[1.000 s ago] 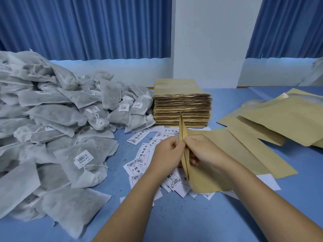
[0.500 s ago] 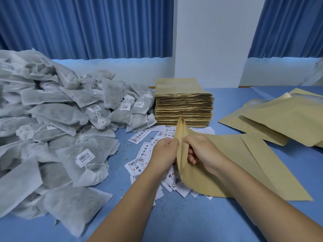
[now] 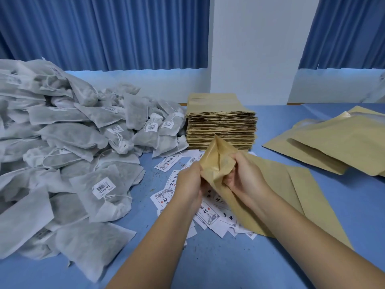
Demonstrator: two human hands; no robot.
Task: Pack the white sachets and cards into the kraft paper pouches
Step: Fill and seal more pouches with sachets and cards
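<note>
The blue table (image 3: pixel 343 205) fills the view. At 9 o'clock lies one heap of white sachets (image 3: pixel 62 163), too many to count. At 2 o'clock at least three filled pouches (image 3: pixel 337 151) overlap. At 12 o'clock stands one stack of flat kraft pouches (image 3: pixel 220 126). At centre one kraft pouch (image 3: pixel 216 161) is held tilted, mouth up and spread. Both forearms reach in from 6 o'clock. The left hand (image 3: pixel 189 184) curls its fingers round the mouth's left edge, and the right hand (image 3: pixel 245 176) pinches the right edge. Beneath them lie over a dozen overlapping cards (image 3: pixel 166 163).
</note>
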